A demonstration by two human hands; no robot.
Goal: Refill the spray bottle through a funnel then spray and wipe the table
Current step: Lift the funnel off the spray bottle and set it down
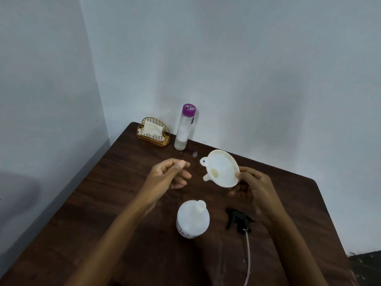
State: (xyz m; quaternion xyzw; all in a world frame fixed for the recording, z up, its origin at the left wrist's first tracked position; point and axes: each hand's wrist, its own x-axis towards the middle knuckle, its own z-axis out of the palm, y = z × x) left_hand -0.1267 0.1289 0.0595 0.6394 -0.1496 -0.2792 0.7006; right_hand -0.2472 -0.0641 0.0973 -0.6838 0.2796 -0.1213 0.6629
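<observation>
A white spray bottle (193,219) stands uncapped on the dark wooden table (107,203), near the front. Its black trigger head (239,220) lies to the right of it, with a long dip tube (248,259) trailing toward me. My right hand (254,189) holds a white funnel (221,171) by its rim, tilted, above the table behind the bottle. My left hand (170,175) hovers left of the funnel, fingers loosely curled and apart, holding nothing. A clear bottle with a purple cap (184,127) stands at the back.
A gold wire holder with white tissues (153,131) sits in the back left corner beside the purple-capped bottle. Pale walls meet behind the table. The table's right edge runs down past my right arm, with dark floor (367,265) beyond.
</observation>
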